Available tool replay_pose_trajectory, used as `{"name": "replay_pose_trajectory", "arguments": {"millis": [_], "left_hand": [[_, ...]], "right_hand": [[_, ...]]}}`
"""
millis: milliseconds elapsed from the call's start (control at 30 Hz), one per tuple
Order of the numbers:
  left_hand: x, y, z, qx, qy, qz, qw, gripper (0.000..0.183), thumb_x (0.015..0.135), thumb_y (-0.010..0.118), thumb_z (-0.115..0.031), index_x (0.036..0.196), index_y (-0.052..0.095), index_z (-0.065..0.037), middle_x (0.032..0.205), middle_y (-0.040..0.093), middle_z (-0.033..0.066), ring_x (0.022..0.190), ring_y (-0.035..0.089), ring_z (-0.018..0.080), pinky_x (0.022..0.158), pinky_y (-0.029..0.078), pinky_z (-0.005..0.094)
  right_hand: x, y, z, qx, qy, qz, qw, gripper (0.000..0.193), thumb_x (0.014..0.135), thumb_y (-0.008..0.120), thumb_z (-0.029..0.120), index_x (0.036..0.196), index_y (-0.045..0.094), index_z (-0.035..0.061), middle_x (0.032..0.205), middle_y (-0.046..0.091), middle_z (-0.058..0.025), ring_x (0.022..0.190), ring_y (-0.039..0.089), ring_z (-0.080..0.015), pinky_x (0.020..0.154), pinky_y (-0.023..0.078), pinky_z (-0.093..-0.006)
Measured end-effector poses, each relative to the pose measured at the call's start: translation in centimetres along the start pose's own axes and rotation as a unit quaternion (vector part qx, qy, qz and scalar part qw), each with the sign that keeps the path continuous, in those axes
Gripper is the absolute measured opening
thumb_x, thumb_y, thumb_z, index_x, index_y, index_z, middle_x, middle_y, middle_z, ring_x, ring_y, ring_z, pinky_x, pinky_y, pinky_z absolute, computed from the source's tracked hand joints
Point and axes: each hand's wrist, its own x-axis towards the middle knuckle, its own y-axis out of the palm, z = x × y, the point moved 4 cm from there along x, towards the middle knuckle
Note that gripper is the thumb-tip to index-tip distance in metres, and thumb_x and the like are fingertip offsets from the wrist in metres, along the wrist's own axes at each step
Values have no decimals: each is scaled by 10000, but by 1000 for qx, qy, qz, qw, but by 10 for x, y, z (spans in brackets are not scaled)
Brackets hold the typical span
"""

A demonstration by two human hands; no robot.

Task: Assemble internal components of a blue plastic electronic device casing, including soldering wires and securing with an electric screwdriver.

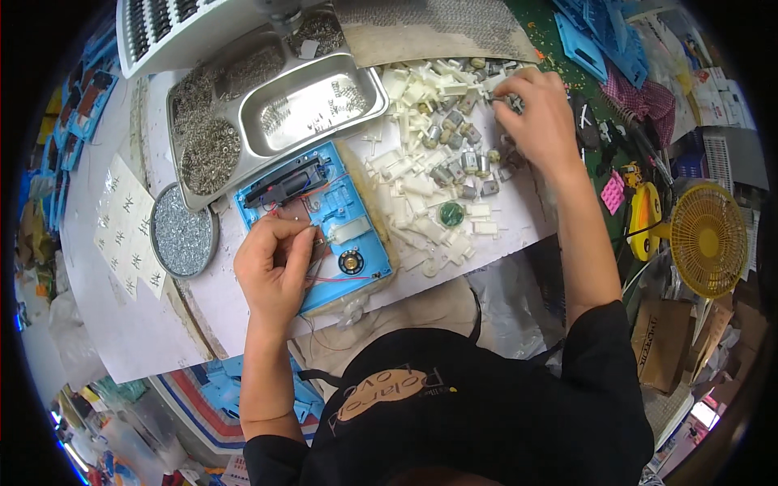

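A blue plastic housing (pixel 339 212) lies on a pale pad in front of me. It carries a long black part (pixel 284 185), a white gearbox-like block (pixel 348 231), a small round speaker (pixel 351 262) and thin wires. Over its left side, my left hand (pixel 274 263) has thumb and forefinger pinched together; what lies between them is too small to name. My right hand (pixel 539 117) reaches to the far right of a pile of small metal motors (pixel 470 162) and white plastic parts (pixel 417 185). Its fingers curl inward among the motors, and whatever they hold is hidden.
Left of the pile stands a metal tray (pixel 253 154) of springs and small metal parts. A round dish of screws (pixel 185 231) sits beside sheets with small dark parts (pixel 127 223). A yellow fan (pixel 707 239) stands at the right; a white slatted casing (pixel 174 32) overhangs the tray.
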Motion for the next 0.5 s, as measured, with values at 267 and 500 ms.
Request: {"name": "replay_pose_trajectory", "arguments": {"millis": [267,500], "left_hand": [[4,2,-11,-45,-55,15,997,127,867,745,17,979,687,5,801,641,53,633,533,86,576,421,239],[53,36,-101,50,129,161,977,399,843,810,-90,1220,685,-52,1157,651,121,781,612,182,678,538,293]], "right_hand": [[7,12,-19,-34,48,77,995,234,765,741,237,911,767,57,982,696,-148,1040,615,-363,898,517,-473],[-36,-12,59,563,81,236,788,204,926,715,167,1051,624,33,808,671,27,690,573,-55,619,445,-246]]}}
